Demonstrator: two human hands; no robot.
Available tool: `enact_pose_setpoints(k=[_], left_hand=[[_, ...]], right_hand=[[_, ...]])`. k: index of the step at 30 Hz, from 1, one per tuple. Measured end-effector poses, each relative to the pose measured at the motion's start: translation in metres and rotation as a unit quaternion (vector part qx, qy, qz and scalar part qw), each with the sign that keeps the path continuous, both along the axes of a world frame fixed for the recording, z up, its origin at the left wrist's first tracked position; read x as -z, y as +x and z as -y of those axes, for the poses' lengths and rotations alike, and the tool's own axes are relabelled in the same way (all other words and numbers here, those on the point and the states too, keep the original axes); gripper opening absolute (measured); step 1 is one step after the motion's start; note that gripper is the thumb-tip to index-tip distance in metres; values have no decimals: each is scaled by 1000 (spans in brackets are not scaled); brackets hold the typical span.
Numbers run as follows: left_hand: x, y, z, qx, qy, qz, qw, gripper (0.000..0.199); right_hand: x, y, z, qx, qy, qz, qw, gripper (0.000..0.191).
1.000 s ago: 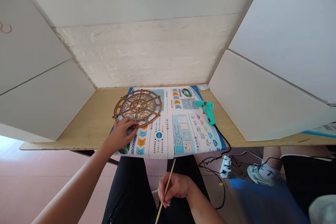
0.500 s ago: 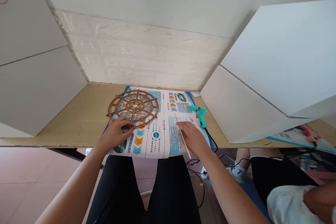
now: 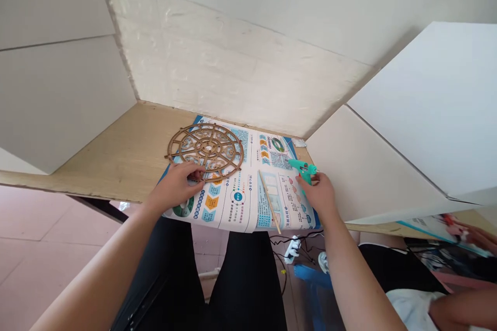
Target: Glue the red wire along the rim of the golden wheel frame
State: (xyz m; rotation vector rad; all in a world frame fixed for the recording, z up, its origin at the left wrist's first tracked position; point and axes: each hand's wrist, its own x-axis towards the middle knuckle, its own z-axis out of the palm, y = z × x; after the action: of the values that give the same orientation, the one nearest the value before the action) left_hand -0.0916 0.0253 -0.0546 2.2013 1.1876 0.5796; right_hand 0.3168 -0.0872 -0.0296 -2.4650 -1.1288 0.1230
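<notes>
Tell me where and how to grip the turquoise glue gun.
Grip the glue gun by its handle, probably best from the near right, where the right hand is: the handle extends toward the near side; the nozzle points left, away.

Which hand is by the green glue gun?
The right hand, at the green glue gun; the left hand is at the brown round frame instead.

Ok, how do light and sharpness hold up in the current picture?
In the head view, the wall has soft shadow beside the right-hand board and looks washed out; in the same view, the wheel shows clear spokes, the poster unreadable small print.
</notes>
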Motion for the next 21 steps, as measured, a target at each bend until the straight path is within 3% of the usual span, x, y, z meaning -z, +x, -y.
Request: enact_pose_setpoints(k=[5,8,10,13,17,19,21], left_hand=[[1,-1,-2,-13,-9,28,999,34],[2,-2,-3,-19,-15,45,999,34],[2,-2,-5,-19,-18,51,998,36],[2,-2,-7,-18,-20,53,998,36],[2,-2,-11,-13,-23,49,998,26],[3,-3,-12,-12,-24,47,999,24],[4,-3,-13,-12,-25,47,998,22]], right_hand=[[-11,-2,-29,-62,-32,-40,997,30],[-33,-23,-28,-119,-10,-34,992,27],[-47,-47,-21,-196,6,-43,980,30],[-59,-91,-15,-345,0,-72,936,34],[-52,-135,-26,-523,-20,-78,849,21],[-41,-146,-37,-570,-21,-70,818,12],[-29,-150,-46,-578,-27,-69,813,11]])
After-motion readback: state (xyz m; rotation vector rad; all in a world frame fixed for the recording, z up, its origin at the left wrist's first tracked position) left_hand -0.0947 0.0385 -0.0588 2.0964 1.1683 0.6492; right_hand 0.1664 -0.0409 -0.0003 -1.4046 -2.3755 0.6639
